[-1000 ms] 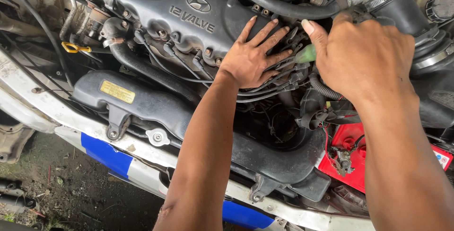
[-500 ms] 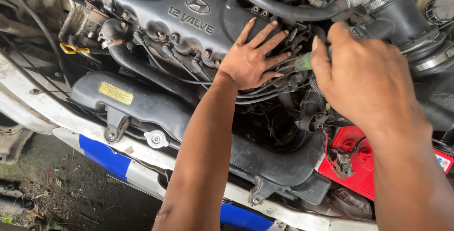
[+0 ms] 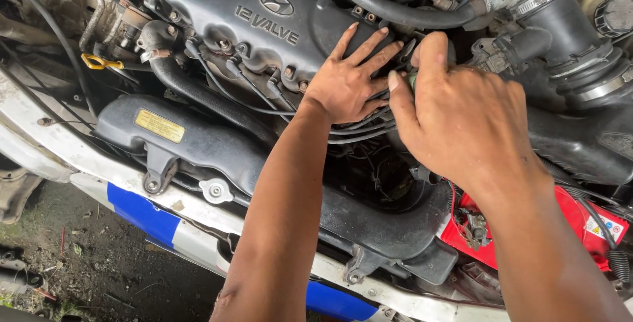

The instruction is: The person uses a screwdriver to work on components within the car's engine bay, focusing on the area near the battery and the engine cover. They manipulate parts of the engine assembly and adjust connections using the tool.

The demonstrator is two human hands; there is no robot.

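This is an outdoor car-repair spot, seen over an open engine bay. A dark valve cover point(image 3: 264, 19) fills the twelve o'clock area, with thick black hoses point(image 3: 389, 5) running toward one o'clock and a yellow dipstick handle point(image 3: 102, 63) at ten o'clock. A red battery point(image 3: 527, 236) sits at four o'clock. The white and blue front body panel point(image 3: 142, 213) crosses toward seven o'clock, and below it lies bare, damp dirt ground point(image 3: 86, 269) with bits of grass, not a shop floor.

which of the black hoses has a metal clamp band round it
The wide ribbed intake hose at the top right, with a shiny band clamp. The thinner hose across the valve cover shows none here.
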